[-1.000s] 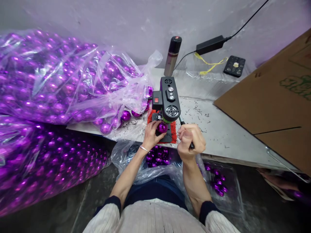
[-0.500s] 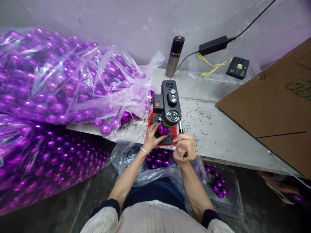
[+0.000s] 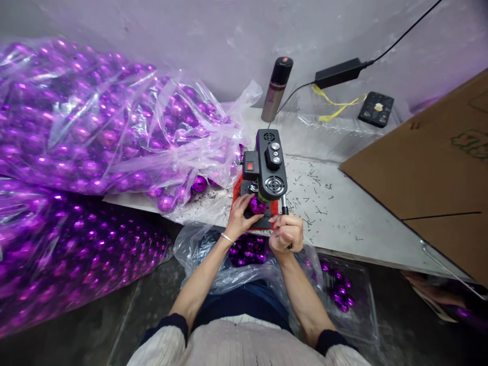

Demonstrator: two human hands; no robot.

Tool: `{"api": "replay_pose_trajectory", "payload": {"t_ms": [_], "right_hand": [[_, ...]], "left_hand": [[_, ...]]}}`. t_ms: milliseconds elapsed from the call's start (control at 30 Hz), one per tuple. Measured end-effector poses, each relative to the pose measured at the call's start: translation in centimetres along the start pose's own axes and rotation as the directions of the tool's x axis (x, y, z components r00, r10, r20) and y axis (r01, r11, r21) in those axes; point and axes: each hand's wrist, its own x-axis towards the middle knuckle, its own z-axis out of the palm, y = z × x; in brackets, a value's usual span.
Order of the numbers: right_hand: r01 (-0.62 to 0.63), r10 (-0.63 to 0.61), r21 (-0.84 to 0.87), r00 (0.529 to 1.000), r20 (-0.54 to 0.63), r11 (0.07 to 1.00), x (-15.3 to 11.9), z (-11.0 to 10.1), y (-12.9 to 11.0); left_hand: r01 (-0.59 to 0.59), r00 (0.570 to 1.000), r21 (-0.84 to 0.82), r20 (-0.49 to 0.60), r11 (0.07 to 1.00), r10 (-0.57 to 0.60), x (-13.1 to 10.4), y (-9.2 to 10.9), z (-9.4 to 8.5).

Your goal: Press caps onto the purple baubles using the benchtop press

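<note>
A shiny purple ball [image 3: 258, 205] sits under the head of a small black bench press [image 3: 273, 165]. My left hand [image 3: 241, 216] grips the ball from the left, thumb in front and fingers behind. My right hand [image 3: 286, 233] is closed around the black-gripped lever [image 3: 284, 206] on the press's right side. Beneath the press lies a red mat [image 3: 237, 190]. Part of the ball is hidden by the press head and my fingers.
Big clear bags of purple balls [image 3: 87, 122] fill the left. More balls lie in plastic on my lap [image 3: 247, 250] and in a clear tray [image 3: 366, 305]. A spray can [image 3: 277, 89], power adapter [image 3: 337, 73], black box [image 3: 376, 109] and cardboard box [image 3: 423, 178] stand around; dark scraps litter the table [image 3: 335, 223].
My right hand has shifted slightly left with the lever. The left hand stays at the ball; the whole view has moved a little.
</note>
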Motion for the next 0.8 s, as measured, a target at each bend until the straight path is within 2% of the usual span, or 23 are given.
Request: {"api": "replay_pose_trajectory", "payload": {"t_ms": [100, 300, 400, 500, 633, 733, 800], "right_hand": [[-0.010, 0.010, 0.008, 1.000, -0.016, 1.000, -0.5, 0.1, 0.4], [0.056, -0.056, -0.030, 0.998, 0.005, 0.998, -0.5, 0.5, 0.5], [-0.002, 0.000, -0.041, 0.998, -0.059, 0.999, 1.5, 0.6, -0.7], [-0.066, 0.062, -0.131, 0.997, -0.037, 0.989, 4.5, 0.4, -2.4], [-0.106, 0.110, -0.143, 0.994, 0.017, 0.984, 7.2, 0.2, -3.9], [-0.077, 0.084, -0.156, 0.996, 0.037, 0.985, 7.1, 0.0, -4.0], [-0.059, 0.067, -0.161, 0.997, 0.046, 0.985, 6.5, -0.1, -3.8]], "left_hand": [[-0.003, 1.000, -0.004, -0.007, 1.000, 0.003, 0.0, -0.1, 0.1], [-0.009, 1.000, -0.021, -0.012, 1.000, 0.008, 0.2, -0.2, 0.1], [-0.022, 1.000, -0.026, -0.021, 0.999, 0.022, 0.5, -0.1, -0.1], [-0.054, 0.998, -0.033, -0.030, 0.998, 0.053, 0.3, 0.2, -0.4], [-0.182, 0.981, 0.022, -0.064, 0.983, 0.183, -2.8, 0.8, -0.9], [-0.299, 0.953, 0.112, -0.006, 0.948, 0.302, -5.9, 1.2, -1.4], [-0.306, 0.952, 0.152, 0.041, 0.940, 0.303, -6.7, 1.1, -2.1]]}}
